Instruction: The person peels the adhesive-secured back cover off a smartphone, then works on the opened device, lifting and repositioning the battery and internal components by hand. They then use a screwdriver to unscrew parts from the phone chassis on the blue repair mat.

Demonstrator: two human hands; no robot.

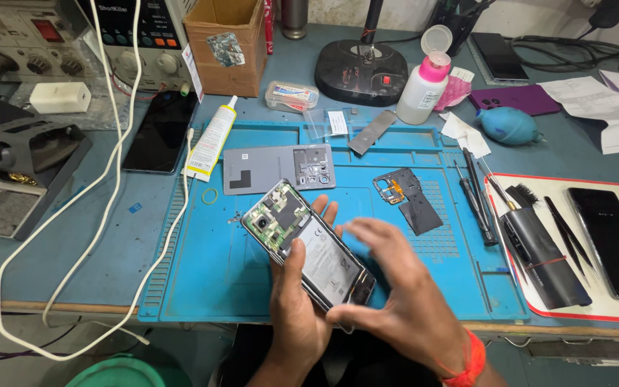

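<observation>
My left hand point(297, 307) holds an opened smartphone point(308, 244) above the blue work mat point(202, 287), its back off, with the circuit board and battery showing. The thumb lies across the phone's middle and the fingers wrap behind it. My right hand point(402, 294), blurred, hovers over the phone's lower right end with fingers spread, a red band at the wrist. The grey back cover point(274, 169) lies on the mat just beyond the phone. A small black inner plate point(406, 197) rests to the right.
A glue tube point(211, 140), a black phone point(161, 130) and white cables lie left. A cardboard box point(226, 46), a lamp base point(360, 70) and a white bottle point(424, 82) stand behind. Tweezers, screwdrivers and another phone point(614, 240) sit on a white tray at the right.
</observation>
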